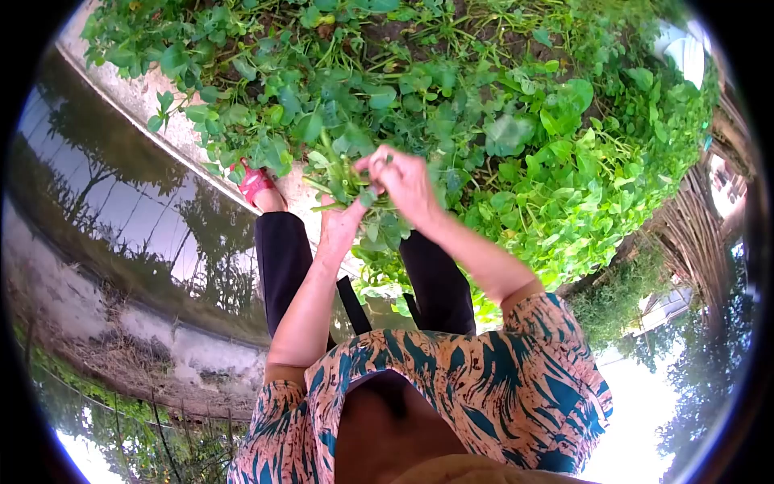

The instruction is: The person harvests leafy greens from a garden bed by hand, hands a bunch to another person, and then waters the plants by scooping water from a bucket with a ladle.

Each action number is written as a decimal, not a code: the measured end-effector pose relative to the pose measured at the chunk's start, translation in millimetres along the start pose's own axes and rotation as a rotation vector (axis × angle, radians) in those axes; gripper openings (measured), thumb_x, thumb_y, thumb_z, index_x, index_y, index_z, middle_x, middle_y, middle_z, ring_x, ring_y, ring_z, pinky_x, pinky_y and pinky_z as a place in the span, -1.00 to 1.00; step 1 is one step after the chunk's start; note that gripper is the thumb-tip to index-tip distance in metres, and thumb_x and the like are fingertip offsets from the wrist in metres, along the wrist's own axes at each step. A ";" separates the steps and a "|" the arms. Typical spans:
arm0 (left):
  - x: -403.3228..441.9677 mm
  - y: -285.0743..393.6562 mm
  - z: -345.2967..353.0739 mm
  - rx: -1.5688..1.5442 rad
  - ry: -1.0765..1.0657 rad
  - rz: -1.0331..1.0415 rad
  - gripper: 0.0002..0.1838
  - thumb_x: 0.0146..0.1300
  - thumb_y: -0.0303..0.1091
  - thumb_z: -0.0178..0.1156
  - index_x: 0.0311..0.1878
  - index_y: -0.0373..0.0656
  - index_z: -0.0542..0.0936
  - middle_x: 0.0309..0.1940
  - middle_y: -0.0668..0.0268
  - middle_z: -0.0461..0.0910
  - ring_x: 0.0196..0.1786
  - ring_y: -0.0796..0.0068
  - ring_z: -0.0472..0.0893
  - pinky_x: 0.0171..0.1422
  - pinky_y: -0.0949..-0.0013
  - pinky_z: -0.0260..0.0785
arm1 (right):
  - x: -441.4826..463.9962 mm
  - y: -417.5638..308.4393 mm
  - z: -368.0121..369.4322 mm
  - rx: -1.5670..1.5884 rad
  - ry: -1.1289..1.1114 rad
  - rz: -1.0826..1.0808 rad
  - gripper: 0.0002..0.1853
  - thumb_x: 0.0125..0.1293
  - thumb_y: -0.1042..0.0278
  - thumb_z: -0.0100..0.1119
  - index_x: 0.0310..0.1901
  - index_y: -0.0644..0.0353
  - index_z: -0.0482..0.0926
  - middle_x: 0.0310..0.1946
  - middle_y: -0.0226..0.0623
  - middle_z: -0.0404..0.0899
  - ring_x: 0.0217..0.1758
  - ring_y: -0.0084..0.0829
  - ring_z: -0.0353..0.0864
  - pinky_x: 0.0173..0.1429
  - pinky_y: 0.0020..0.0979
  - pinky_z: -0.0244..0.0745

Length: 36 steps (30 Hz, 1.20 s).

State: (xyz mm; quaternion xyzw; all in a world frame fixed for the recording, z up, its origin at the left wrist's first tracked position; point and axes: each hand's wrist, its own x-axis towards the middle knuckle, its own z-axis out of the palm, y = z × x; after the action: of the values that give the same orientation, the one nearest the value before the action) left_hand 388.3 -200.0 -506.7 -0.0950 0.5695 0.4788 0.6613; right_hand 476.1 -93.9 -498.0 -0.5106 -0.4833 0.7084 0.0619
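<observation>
My left hand (pixel 342 229) is closed around a bunch of leafy green stems (pixel 343 179), whose cut or broken ends point up and to the left. Just right of the bunch, my right hand (pixel 401 179) has its fingers curled in a pinch at the stems' edge. What sits between those fingertips is too small and blurred to make out. Leaves of the bunch hang below, beside the left wrist. Behind both hands spreads a dense bed of low leafy plants (pixel 451 97).
A pale concrete edge (pixel 153 121) runs along the bed's left side, with dark water (pixel 145 185) beyond it. My foot in a red sandal (pixel 256 184) rests by that edge. Bundled dry sticks (pixel 697 234) stand at the right, and a white object (pixel 684 52) lies at the upper right.
</observation>
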 end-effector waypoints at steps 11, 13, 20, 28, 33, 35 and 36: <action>4.7 9.8 -29.1 0.540 0.040 -0.228 -0.74 0.01 -0.47 0.22 -0.18 -0.35 0.60 -0.43 0.24 0.64 -0.42 0.53 0.58 -0.22 0.48 0.43 | 33.0 39.8 -16.7 0.023 0.200 -0.203 -0.86 0.25 0.56 -0.07 -0.30 0.15 0.51 -0.28 -0.31 0.51 -0.17 -0.45 0.50 -0.03 -0.40 0.49; 3.9 -6.0 -34.5 0.576 -0.002 -0.182 -0.78 -0.01 -0.44 0.23 -0.27 -0.35 0.63 -0.45 0.24 0.65 -0.42 0.53 0.58 -0.23 0.45 0.42 | 60.6 89.6 -87.0 0.217 0.434 -0.217 -0.77 0.08 0.61 -0.17 -0.33 0.15 0.50 -0.25 -0.28 0.53 -0.10 -0.47 0.49 0.03 -0.38 0.46; -0.7 -6.6 -33.0 0.680 -0.022 -0.177 -0.77 -0.01 -0.43 0.27 -0.29 -0.37 0.63 -0.49 0.23 0.65 -0.45 0.55 0.54 -0.26 0.40 0.39 | -24.2 264.3 -187.7 -0.886 0.184 0.174 -0.78 0.25 0.38 0.02 -0.10 0.15 0.58 -0.12 -0.14 0.51 0.02 -0.12 0.46 0.13 -0.17 0.34; 12.2 -35.2 -43.7 1.207 0.060 -0.107 -0.54 -0.16 -0.18 0.33 -0.48 -0.53 0.54 -0.52 -0.18 0.56 -0.37 -0.09 0.59 -0.19 0.10 0.41 | -37.7 213.3 -117.7 -1.442 0.218 -0.091 -0.80 0.17 0.40 0.03 -0.16 0.07 0.54 -0.23 -0.34 0.48 -0.03 -0.33 0.46 0.09 -0.19 0.25; 21.4 -36.7 -46.6 0.936 0.240 -0.114 -0.64 -0.12 -0.25 0.33 -0.43 -0.46 0.60 -0.59 -0.05 0.57 -0.49 0.12 0.58 -0.25 0.16 0.41 | -13.4 185.2 -65.6 -1.462 0.002 -0.193 -0.77 0.12 0.43 0.04 -0.16 0.12 0.53 -0.24 -0.30 0.50 -0.07 -0.32 0.47 0.08 -0.25 0.29; 19.7 -33.2 -39.7 0.928 0.234 -0.069 -0.67 -0.12 -0.27 0.34 -0.42 -0.43 0.61 -0.63 0.00 0.56 -0.54 0.22 0.55 -0.29 0.20 0.40 | 3.4 193.5 -53.6 -1.349 0.027 -0.230 -0.77 0.12 0.46 0.04 -0.16 0.15 0.53 -0.23 -0.27 0.50 -0.08 -0.29 0.48 0.06 -0.25 0.34; 19.2 -32.9 -38.0 0.942 0.229 -0.036 -0.66 -0.11 -0.27 0.35 -0.42 -0.42 0.61 -0.63 0.01 0.56 -0.54 0.22 0.55 -0.30 0.20 0.40 | 17.3 194.6 -49.9 -1.326 0.034 -0.234 -0.80 0.12 0.47 0.03 -0.19 0.17 0.54 -0.22 -0.24 0.50 -0.05 -0.27 0.50 0.04 -0.25 0.39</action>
State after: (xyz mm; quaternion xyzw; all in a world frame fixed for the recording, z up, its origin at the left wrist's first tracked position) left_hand 385.5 -232.7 -549.4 0.1526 0.7918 0.1440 0.5736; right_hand 586.0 -154.9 -655.6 -0.3958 -0.8672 0.2421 -0.1808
